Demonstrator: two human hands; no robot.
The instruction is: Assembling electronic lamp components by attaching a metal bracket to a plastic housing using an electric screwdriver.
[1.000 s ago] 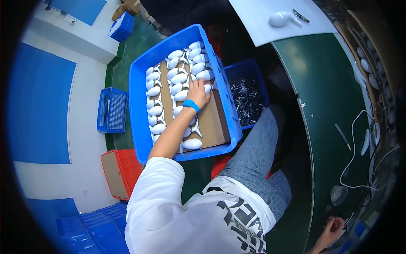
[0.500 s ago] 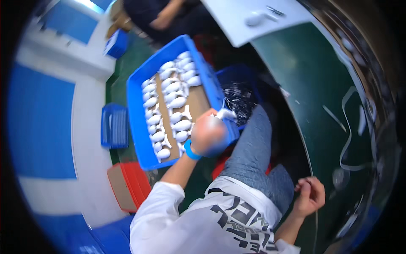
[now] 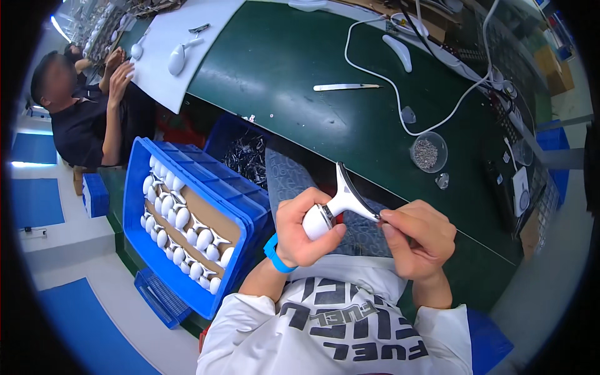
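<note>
The left hand [image 3: 290, 232] curls closed around a white, Y-headed handheld device [image 3: 345, 200]; the right hand [image 3: 420, 240], pinched nearly closed, meets its tip (whether gripping, I cannot tell).

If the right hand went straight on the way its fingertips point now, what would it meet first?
The white device held in the left hand: the right hand is right at the corner of its dark-edged head, seemingly touching it, though depth is hard to judge.
</note>
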